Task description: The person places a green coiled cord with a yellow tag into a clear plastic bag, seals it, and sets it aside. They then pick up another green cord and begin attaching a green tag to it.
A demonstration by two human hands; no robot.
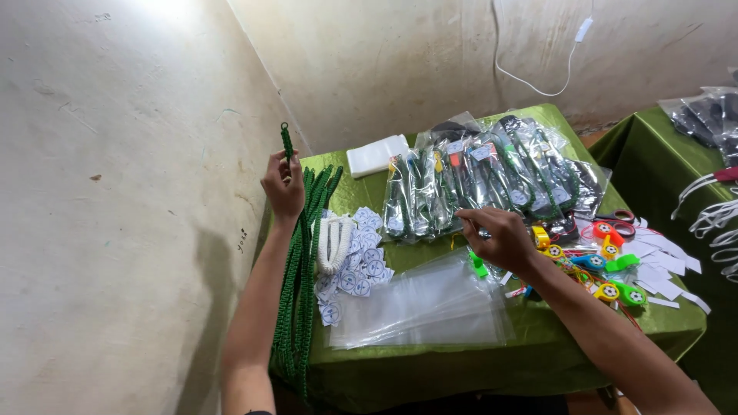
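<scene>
The left hand (283,187) is raised at the left edge of the surface (477,361), which is covered in a shiny green cloth. Its fingers are closed around one green braided lanyard (287,143), held upright so that the looped tip stands above the fist against the pale wall (115,192). Directly under that hand a bundle of more green braided lanyards (301,292) lies lengthwise along the left edge, some ends hanging over the front; they are too many and too tangled to count.

The right hand (501,237) hovers over the middle of the surface, its grip pinched together on something small and thin that cannot be made out. Just beneath it lies one small green whistle (479,267) on a stack of empty clear plastic sleeves (430,307), whose number cannot be told.

Between the lanyards and the sleeves sits one coil of white cord (335,243) on a scatter of round white-and-blue stickers (361,269), well over a dozen. Behind the right hand a row of filled clear packets (492,173) overlaps across the back of the surface, roughly eight to ten. One white block of stacked sheets (377,155) lies at the back left. To the right of the right hand lie about eight bright plastic whistles (607,269) in yellow, orange, blue and green, beside several white paper strips (669,269) and one pair of red-handled scissors (615,224).

A second green-covered surface (653,165) stands to the right, carrying more packets and white cords.
</scene>
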